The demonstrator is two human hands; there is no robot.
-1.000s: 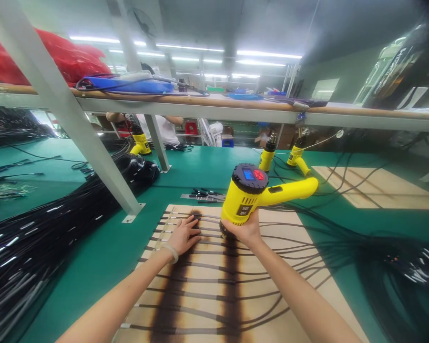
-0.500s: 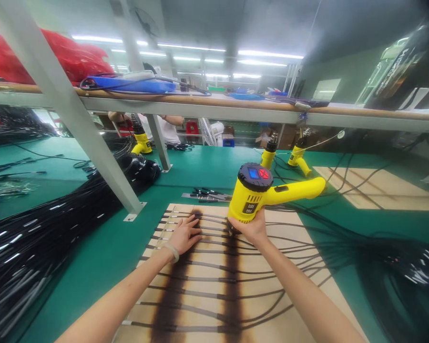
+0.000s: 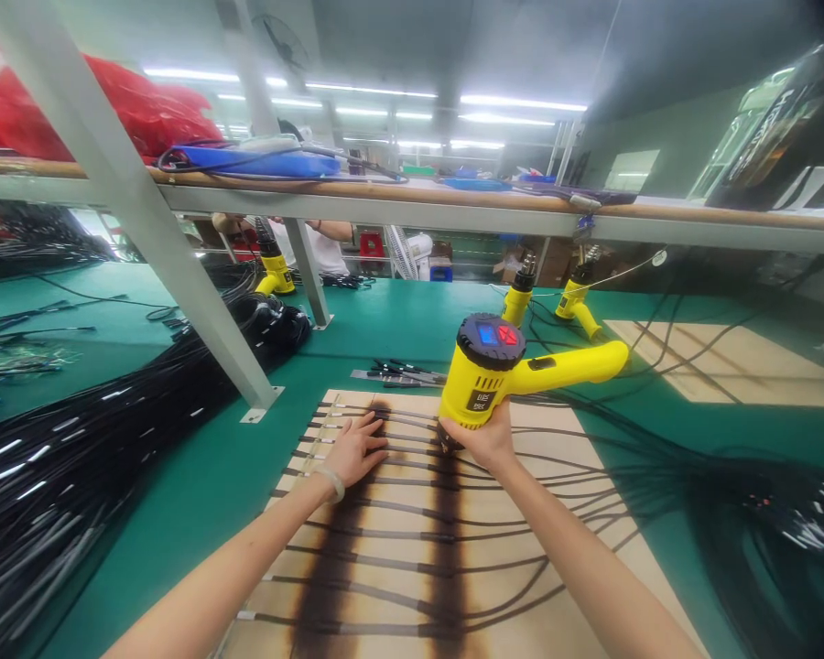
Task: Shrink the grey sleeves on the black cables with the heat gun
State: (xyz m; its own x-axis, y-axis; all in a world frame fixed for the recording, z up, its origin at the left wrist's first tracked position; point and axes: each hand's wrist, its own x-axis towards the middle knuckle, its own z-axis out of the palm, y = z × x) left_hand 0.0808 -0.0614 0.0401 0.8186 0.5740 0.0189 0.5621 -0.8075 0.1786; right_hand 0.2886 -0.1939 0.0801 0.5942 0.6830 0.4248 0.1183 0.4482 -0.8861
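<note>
My right hand (image 3: 486, 437) grips a yellow heat gun (image 3: 468, 384) by its barrel, the nozzle pointing down at the board and the handle out to the right. Below it lies a wooden board (image 3: 542, 604) with two dark scorched bands. Several black cables (image 3: 384, 558) run side by side across the board, with grey sleeves along them. My left hand (image 3: 354, 452) rests flat over the upper cables with its fingers spread, beside the left scorched band. It holds nothing. The cable parts under the nozzle and under my left palm are hidden.
Thick black cable bundles (image 3: 130, 439) lie to the left, and a coiled bundle (image 3: 769, 513) to the right. More heat guns (image 3: 575, 307) stand behind. A slanted metal post (image 3: 178, 265) and a shelf edge (image 3: 412, 197) frame the bench. A person works beyond the shelf.
Almost nothing differs. Both hands and the heat gun hold their places over the board; the whole view has shifted very slightly.
</note>
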